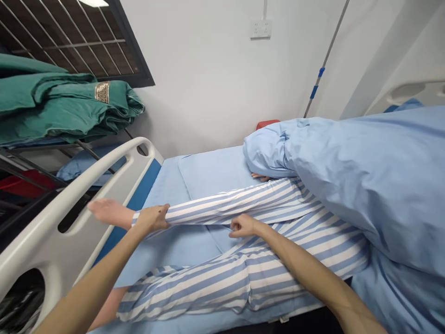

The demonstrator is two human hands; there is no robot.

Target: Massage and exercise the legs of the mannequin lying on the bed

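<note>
Two bare hands are shown in the head view, spread over a bed (212, 164) on which a person in striped trousers is laid. By the left hand (153, 219), the far trouser leg (208, 208) is gripped close above its cuff, with the fingers closed around the cloth and the shin within. The far foot (109, 212) is pointed toward the white footboard (79, 248). The right hand (243, 226) is held with its fingers loosely curled at the lower edge of the same trouser leg, near the knee; whether the cloth is touched or pinched cannot be told. The near trouser leg (208, 287) is stretched along the bed's near side. The upper body is covered by a blue quilt (347, 162), below whose edge some fingertips (259, 176) are exposed. Folded green cloth (69, 104) is stacked on a rack beyond the footboard, and a socket (260, 29) is mounted on the wall.
</note>
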